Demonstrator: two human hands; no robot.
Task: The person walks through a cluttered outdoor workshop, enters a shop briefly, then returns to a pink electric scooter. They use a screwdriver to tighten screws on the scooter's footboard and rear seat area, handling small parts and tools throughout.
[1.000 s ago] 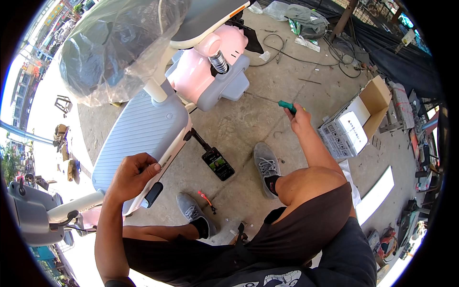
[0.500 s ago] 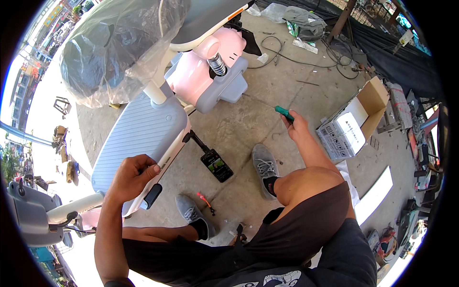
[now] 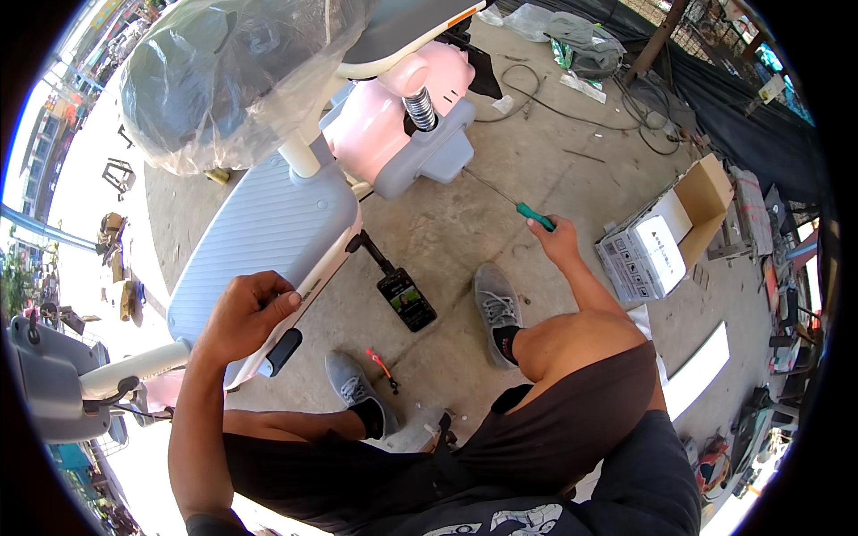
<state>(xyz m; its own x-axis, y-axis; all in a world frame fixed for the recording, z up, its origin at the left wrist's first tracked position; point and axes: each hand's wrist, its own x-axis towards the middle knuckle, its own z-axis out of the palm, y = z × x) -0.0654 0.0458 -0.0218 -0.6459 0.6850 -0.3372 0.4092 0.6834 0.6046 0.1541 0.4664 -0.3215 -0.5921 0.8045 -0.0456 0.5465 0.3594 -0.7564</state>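
Two bent legs (image 3: 581, 344) in dark shorts (image 3: 572, 415) fill the bottom centre of the frame, with grey lace-up shoes (image 3: 494, 304) on the concrete floor (image 3: 420, 223). Left of centre, the left hand (image 3: 248, 314) is half curled, thumb near the bent fingers, over the edge of a ribbed grey footboard (image 3: 259, 241); whether it grips anything there is hidden. A short orange-and-black strap (image 3: 382, 370) lies by the left shoe, and a phone (image 3: 407, 301) with a lit screen shows near the middle.

Right of centre, the right hand (image 3: 556, 238) is closed around the rear of a long screwdriver (image 3: 536, 216). Its thin shaft (image 3: 492, 187) points up and left, the tip close to a grey housing (image 3: 447, 161); contact is too fine to tell. The tool should be light and stiff; its green handle, likely hard plastic, is the place to hold.

Upper left, the pink-and-grey scooter (image 3: 362, 134) looks heavy and rigid. Its glossy shell could scratch or slip under the palm, and the clear plastic wrap (image 3: 223, 89) is loose and slick, so the pale tube (image 3: 299, 154) seems a firmer hold.

Farther off, an open cardboard box (image 3: 643, 259) stands at right, with looped black cable (image 3: 572, 118) and crumpled plastic bags (image 3: 590, 54) at upper right.
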